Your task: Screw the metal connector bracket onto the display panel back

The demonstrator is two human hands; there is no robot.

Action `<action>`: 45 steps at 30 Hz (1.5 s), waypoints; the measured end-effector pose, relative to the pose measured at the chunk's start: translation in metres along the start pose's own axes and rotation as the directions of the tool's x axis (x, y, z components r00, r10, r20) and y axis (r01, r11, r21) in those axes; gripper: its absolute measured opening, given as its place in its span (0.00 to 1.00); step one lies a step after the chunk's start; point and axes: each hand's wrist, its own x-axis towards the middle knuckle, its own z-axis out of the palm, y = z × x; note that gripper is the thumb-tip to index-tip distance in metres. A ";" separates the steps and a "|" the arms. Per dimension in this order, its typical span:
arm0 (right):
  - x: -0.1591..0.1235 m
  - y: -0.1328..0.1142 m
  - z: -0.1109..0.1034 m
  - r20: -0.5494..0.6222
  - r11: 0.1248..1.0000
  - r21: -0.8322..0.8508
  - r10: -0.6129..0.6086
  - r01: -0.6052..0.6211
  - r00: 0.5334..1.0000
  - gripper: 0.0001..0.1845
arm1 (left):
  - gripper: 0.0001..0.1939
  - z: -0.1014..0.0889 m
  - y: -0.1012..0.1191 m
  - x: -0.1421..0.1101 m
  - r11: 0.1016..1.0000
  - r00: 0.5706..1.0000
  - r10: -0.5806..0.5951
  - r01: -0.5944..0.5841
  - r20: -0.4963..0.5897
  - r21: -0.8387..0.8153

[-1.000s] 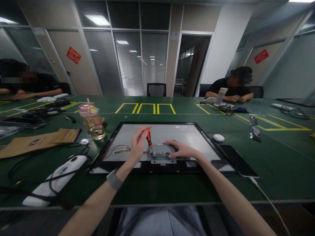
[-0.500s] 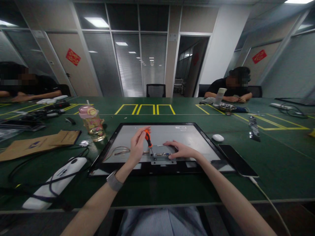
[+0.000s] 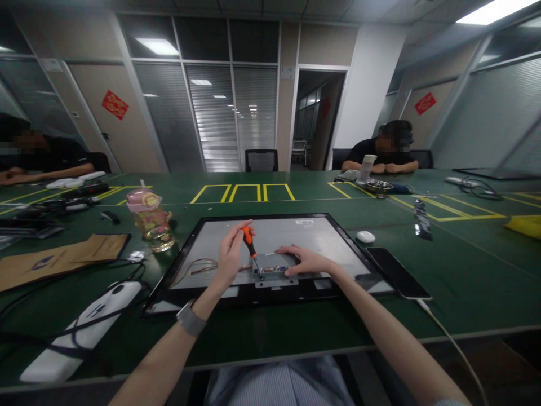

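A monitor panel [image 3: 236,237] with a black frame lies flat on the green table, its grey metal back facing up. Near its front edge sits a small metal bracket [image 3: 276,280] carrying a row of ports. My left hand [image 3: 230,254] grips an orange and black screwdriver [image 3: 249,241], tilted, its tip down at the bracket's left end. My right hand [image 3: 310,261] rests on the bracket's right side, thumb near the blue port and fingers apart across the top. Thin cables [image 3: 203,266] run from the left toward the bracket, passing behind my left hand.
Left of the panel stand a pink-lidded bottle [image 3: 152,223], a brown paper envelope [image 3: 63,256] and a white power strip [image 3: 84,332] with black cables. To the right lie a white oval case [image 3: 366,237] and a phone [image 3: 399,273] on a cable. Two people sit across the table.
The camera view has turned slightly right and tilted up, so everything appears shifted left and a little lower. The screwdriver's tip stays at the bracket's left end; my right hand keeps its place.
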 end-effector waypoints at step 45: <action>0.001 0.002 0.002 -0.011 1.000 0.007 0.018 -0.018 1.000 0.42 | 0.12 0.001 0.008 -0.006 0.945 0.987 0.160 -0.154 0.003 0.287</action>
